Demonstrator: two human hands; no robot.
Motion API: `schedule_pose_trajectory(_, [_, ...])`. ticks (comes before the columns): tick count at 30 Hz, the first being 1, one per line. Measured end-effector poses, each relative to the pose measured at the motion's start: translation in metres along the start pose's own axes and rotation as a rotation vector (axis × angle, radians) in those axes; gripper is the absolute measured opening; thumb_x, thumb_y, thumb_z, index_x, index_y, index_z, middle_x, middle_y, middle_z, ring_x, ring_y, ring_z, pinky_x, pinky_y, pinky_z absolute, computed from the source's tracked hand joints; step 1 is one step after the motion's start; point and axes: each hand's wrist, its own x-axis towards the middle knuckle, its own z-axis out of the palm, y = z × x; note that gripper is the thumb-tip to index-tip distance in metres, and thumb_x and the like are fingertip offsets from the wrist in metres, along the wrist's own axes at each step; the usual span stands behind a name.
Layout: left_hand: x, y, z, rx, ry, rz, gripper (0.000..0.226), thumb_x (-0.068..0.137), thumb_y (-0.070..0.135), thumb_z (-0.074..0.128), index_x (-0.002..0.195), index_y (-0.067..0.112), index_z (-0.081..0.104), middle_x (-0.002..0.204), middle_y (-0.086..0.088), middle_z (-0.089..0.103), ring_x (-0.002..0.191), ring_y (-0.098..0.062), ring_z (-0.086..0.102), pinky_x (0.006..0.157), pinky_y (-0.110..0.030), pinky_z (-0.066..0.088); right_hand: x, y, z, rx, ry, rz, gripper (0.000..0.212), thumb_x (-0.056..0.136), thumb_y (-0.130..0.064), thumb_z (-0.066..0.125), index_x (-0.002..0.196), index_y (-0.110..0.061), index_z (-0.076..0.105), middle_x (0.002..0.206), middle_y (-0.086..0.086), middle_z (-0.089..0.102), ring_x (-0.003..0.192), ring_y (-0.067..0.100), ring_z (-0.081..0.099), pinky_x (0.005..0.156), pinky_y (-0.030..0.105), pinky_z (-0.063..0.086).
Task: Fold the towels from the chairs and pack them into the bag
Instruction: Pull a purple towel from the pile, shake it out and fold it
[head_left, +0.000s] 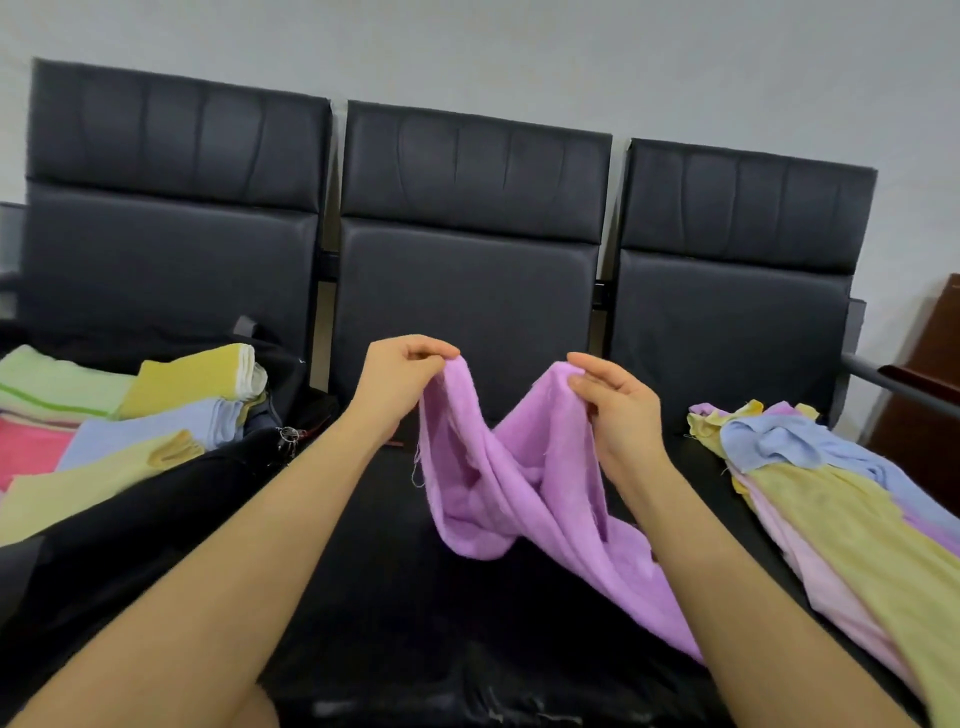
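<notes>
Fuzzy lilac towel (519, 499) pinched at two top edges by left hand (400, 379) and right hand (618, 410), sagging in soft folds over glossy black padded chair seat (415, 597).

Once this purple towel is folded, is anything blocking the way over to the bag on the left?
Nothing visible blocks it. The purple towel hangs between the left hand and right hand; the black bag, holding folded towels, lies open beside it.
</notes>
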Motion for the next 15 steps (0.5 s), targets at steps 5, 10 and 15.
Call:
schedule_pose_trajectory(5, [0.012, 0.029, -0.010, -0.028, -0.021, 0.108, 0.019, 0.081, 0.001, 0.069, 0.082, 0.020, 0.073, 0.084, 0.006, 0.071, 0.078, -0.001, 0.063, 0.072, -0.010, 0.049, 0.009, -0.041, 0.004, 0.149, 0.124, -0.054, 0.026, 0.088, 0.000, 0.060, 0.090, -0.024, 0.071, 0.095, -0.003, 0.071, 0.089, 0.011, 0.066, 0.074, 0.021, 0.051])
schedule_pose_trajectory(10, [0.030, 0.061, -0.016, -0.024, 0.018, 0.146, 0.025, 0.078, -0.001, 0.071, 0.097, 0.017, 0.073, 0.084, 0.006, 0.068, 0.074, -0.004, 0.058, 0.066, -0.010, 0.046, 0.018, -0.084, 0.003, 0.260, 0.227, -0.098, 0.023, 0.089, 0.002, 0.059, 0.091, -0.018, 0.071, 0.086, -0.004, 0.070, 0.079, 0.008, 0.065, 0.062, 0.013, 0.051])
schedule_pose_trajectory(15, [0.042, 0.093, -0.030, 0.072, -0.090, 0.114, 0.074, 0.077, -0.004, 0.070, 0.141, 0.022, 0.045, 0.139, -0.002, 0.049, 0.115, -0.017, 0.054, 0.096, -0.034, 0.049, 0.025, -0.123, -0.002, 0.359, 0.256, -0.127, 0.036, 0.086, 0.009, 0.058, 0.118, -0.007, 0.064, 0.107, 0.004, 0.067, 0.098, 0.017, 0.064, 0.087, 0.025, 0.053])
